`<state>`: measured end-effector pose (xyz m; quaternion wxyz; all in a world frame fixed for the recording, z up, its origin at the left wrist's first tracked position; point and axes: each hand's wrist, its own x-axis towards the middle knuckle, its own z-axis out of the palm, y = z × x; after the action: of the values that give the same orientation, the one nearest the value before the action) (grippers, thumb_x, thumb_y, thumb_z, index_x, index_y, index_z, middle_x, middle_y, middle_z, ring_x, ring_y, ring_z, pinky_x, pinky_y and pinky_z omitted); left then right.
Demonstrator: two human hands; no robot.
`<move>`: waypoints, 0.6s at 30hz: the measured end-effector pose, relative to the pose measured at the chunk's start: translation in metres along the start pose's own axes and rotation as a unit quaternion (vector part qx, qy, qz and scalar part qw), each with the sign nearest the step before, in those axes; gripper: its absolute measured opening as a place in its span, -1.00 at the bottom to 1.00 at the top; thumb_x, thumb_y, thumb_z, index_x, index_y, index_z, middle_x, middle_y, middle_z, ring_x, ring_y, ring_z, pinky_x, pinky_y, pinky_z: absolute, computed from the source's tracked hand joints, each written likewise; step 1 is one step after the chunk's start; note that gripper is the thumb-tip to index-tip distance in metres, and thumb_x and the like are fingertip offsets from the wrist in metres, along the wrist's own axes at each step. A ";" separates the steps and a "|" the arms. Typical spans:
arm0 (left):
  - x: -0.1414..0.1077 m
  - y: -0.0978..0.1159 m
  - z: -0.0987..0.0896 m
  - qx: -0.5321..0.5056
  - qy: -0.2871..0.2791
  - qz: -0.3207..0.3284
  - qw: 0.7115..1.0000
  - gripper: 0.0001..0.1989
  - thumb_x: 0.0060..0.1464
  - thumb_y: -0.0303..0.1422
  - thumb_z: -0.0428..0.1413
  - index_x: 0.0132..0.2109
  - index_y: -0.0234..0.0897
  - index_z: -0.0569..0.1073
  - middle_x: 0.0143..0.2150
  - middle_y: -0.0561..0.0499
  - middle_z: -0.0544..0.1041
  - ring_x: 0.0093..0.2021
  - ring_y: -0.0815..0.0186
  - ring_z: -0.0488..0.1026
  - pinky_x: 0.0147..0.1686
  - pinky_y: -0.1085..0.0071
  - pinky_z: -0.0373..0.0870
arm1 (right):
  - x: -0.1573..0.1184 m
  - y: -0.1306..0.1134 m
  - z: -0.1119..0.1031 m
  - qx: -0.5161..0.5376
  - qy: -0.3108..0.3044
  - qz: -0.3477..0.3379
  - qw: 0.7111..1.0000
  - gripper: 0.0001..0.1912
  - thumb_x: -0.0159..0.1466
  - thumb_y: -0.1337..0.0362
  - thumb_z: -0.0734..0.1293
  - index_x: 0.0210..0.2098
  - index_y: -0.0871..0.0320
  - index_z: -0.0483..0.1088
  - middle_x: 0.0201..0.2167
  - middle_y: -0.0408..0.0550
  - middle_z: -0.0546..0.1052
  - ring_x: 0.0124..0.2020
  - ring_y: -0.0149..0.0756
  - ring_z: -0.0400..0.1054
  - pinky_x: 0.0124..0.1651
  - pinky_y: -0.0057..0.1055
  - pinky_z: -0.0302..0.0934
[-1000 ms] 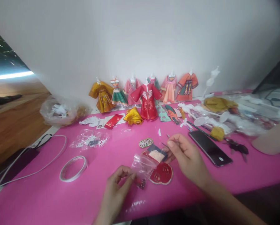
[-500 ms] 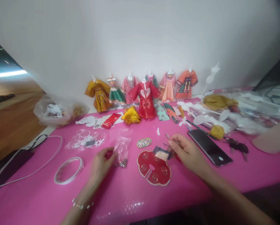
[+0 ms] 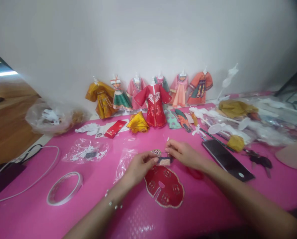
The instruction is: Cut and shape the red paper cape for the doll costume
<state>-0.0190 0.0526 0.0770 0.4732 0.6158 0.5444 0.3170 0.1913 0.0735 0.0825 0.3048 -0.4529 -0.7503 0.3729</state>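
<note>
1. The left hand (image 3: 138, 166) pinches one end of a small dark packet of pale beads (image 3: 165, 161) between thumb and forefinger; the right hand (image 3: 184, 154) has its fingers pressed together on the other end, and a thin tool may be tucked in them, though it is too blurred to be sure.
2. The packet is held just above the pink surface (image 3: 88, 199), right behind the red embroidered piece (image 3: 164, 186) and beside a small beaded oval (image 3: 156, 152).
3. To handle it well, I would keep the packet level and low over the surface, so that loose beads stay close.
4. A clear empty bag (image 3: 124, 159) lies just left; a tape roll (image 3: 63, 188) and a phone (image 3: 228, 160) sit well apart.
</note>
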 end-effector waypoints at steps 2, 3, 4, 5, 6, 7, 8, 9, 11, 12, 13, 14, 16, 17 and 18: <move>0.007 -0.004 0.006 -0.033 -0.020 -0.020 0.999 -0.82 -0.04 -0.26 0.22 -0.34 -0.31 0.56 -0.56 0.09 0.52 -0.55 0.37 0.41 -0.51 0.49 0.30 | 0.007 0.006 0.000 0.013 -0.004 0.008 1.000 -0.86 0.29 0.26 0.27 -0.40 0.13 0.34 -0.49 -0.17 0.42 -0.44 -0.34 0.26 -0.33 -0.40 0.05; 0.009 -0.007 0.008 -0.049 -0.027 -0.031 0.998 -0.82 -0.04 -0.26 0.23 -0.39 -0.31 0.53 -0.61 0.12 0.47 -0.59 0.40 0.37 -0.55 0.51 0.26 | 0.010 0.009 0.000 0.023 -0.005 0.014 1.000 -0.87 0.27 0.26 0.29 -0.41 0.14 0.35 -0.50 -0.18 0.42 -0.44 -0.34 0.26 -0.33 -0.40 0.05; 0.010 -0.010 0.011 -0.065 -0.031 -0.040 0.997 -0.80 -0.05 -0.25 0.24 -0.42 -0.31 0.50 -0.65 0.14 0.43 -0.63 0.42 0.33 -0.58 0.52 0.23 | 0.012 0.012 0.002 0.037 -0.004 0.021 0.999 -0.87 0.25 0.26 0.31 -0.42 0.14 0.36 -0.51 -0.18 0.43 -0.44 -0.34 0.26 -0.33 -0.40 0.06; 0.011 -0.013 0.013 -0.080 -0.033 -0.049 0.995 -0.78 -0.05 -0.23 0.25 -0.45 -0.31 0.47 -0.68 0.16 0.39 -0.67 0.44 0.29 -0.61 0.53 0.20 | 0.014 0.016 0.003 0.054 -0.003 0.030 0.998 -0.87 0.24 0.25 0.33 -0.41 0.14 0.37 -0.51 -0.17 0.43 -0.44 -0.34 0.27 -0.33 -0.41 0.07; 0.012 -0.016 0.015 -0.095 -0.033 -0.057 0.993 -0.75 -0.06 -0.21 0.26 -0.46 -0.30 0.45 -0.70 0.17 0.37 -0.70 0.46 0.26 -0.64 0.54 0.17 | 0.015 0.019 0.005 0.075 0.000 0.041 0.996 -0.86 0.24 0.22 0.33 -0.40 0.14 0.38 -0.50 -0.17 0.44 -0.43 -0.34 0.28 -0.34 -0.41 0.10; 0.013 -0.020 0.016 -0.111 -0.032 -0.066 0.991 -0.73 -0.07 -0.18 0.27 -0.45 -0.30 0.44 -0.71 0.18 0.37 -0.72 0.47 0.24 -0.66 0.54 0.15 | 0.016 0.023 0.007 0.099 0.003 0.054 0.994 -0.84 0.24 0.18 0.34 -0.36 0.14 0.39 -0.48 -0.17 0.45 -0.43 -0.34 0.31 -0.34 -0.42 0.13; 0.014 -0.023 0.017 -0.128 -0.030 -0.073 0.989 -0.70 -0.07 -0.16 0.28 -0.45 -0.30 0.44 -0.72 0.18 0.37 -0.74 0.47 0.22 -0.68 0.54 0.13 | 0.017 0.026 0.008 0.126 0.007 0.070 0.990 -0.80 0.25 0.12 0.33 -0.30 0.14 0.39 -0.46 -0.16 0.46 -0.42 -0.33 0.34 -0.35 -0.41 0.17; 0.014 -0.026 0.018 -0.145 -0.027 -0.079 0.986 -0.68 -0.09 -0.13 0.29 -0.44 -0.30 0.43 -0.73 0.17 0.37 -0.76 0.47 0.22 -0.69 0.54 0.12 | 0.017 0.028 0.010 0.155 0.010 0.087 0.984 -0.74 0.25 0.06 0.31 -0.24 0.13 0.38 -0.43 -0.14 0.48 -0.42 -0.32 0.37 -0.35 -0.41 0.21; 0.016 -0.031 0.019 -0.182 -0.015 -0.085 0.979 -0.63 -0.12 -0.08 0.30 -0.42 -0.30 0.43 -0.73 0.16 0.38 -0.76 0.48 0.23 -0.69 0.55 0.12 | 0.016 0.031 0.011 0.211 0.010 0.126 0.969 -0.62 0.24 -0.04 0.30 -0.16 0.13 0.35 -0.40 -0.12 0.50 -0.43 -0.31 0.41 -0.36 -0.37 0.29; 0.016 -0.033 0.019 -0.200 -0.008 -0.086 0.976 -0.61 -0.14 -0.06 0.31 -0.41 -0.30 0.43 -0.72 0.15 0.39 -0.75 0.48 0.24 -0.69 0.56 0.12 | 0.015 0.031 0.012 0.234 0.007 0.145 0.961 -0.58 0.21 -0.07 0.32 -0.15 0.14 0.35 -0.41 -0.11 0.50 -0.45 -0.31 0.41 -0.38 -0.36 0.32; 0.017 -0.034 0.019 -0.218 0.000 -0.087 0.972 -0.59 -0.15 -0.05 0.31 -0.40 -0.31 0.43 -0.71 0.15 0.40 -0.75 0.48 0.25 -0.69 0.56 0.13 | 0.013 0.030 0.013 0.255 0.002 0.162 0.953 -0.55 0.17 -0.08 0.36 -0.15 0.15 0.36 -0.43 -0.11 0.50 -0.48 -0.32 0.41 -0.40 -0.35 0.33; 0.017 -0.035 0.019 -0.234 0.008 -0.087 0.968 -0.58 -0.17 -0.03 0.31 -0.39 -0.31 0.44 -0.70 0.14 0.40 -0.74 0.48 0.25 -0.68 0.56 0.14 | 0.011 0.028 0.016 0.273 -0.004 0.176 0.946 -0.52 0.12 -0.08 0.41 -0.17 0.15 0.38 -0.47 -0.12 0.49 -0.50 -0.32 0.40 -0.44 -0.36 0.33; 0.018 -0.036 0.020 -0.261 0.021 -0.089 0.961 -0.56 -0.19 -0.02 0.32 -0.37 -0.32 0.45 -0.68 0.14 0.42 -0.73 0.49 0.27 -0.67 0.56 0.17 | 0.007 0.025 0.022 0.304 -0.011 0.196 0.932 -0.49 0.01 -0.05 0.50 -0.21 0.17 0.40 -0.52 -0.16 0.47 -0.55 -0.35 0.37 -0.51 -0.40 0.30; 0.018 -0.036 0.021 -0.272 0.026 -0.092 0.958 -0.56 -0.20 -0.03 0.33 -0.36 -0.32 0.46 -0.67 0.13 0.42 -0.73 0.49 0.28 -0.66 0.55 0.19 | 0.005 0.023 0.026 0.319 -0.008 0.202 0.926 -0.48 -0.02 -0.04 0.52 -0.22 0.17 0.41 -0.52 -0.17 0.46 -0.56 -0.37 0.36 -0.52 -0.42 0.29; 0.019 -0.036 0.021 -0.281 0.030 -0.094 0.955 -0.56 -0.20 -0.04 0.33 -0.35 -0.33 0.46 -0.66 0.13 0.44 -0.72 0.49 0.29 -0.64 0.55 0.21 | 0.004 0.021 0.031 0.334 -0.002 0.206 0.920 -0.48 -0.03 -0.03 0.53 -0.23 0.17 0.41 -0.50 -0.17 0.47 -0.56 -0.40 0.36 -0.52 -0.45 0.28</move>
<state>-0.0091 0.0644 0.0340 0.6383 0.3940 0.5030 0.4293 0.1746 0.0744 0.0488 0.3536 -0.4684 -0.4730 0.6571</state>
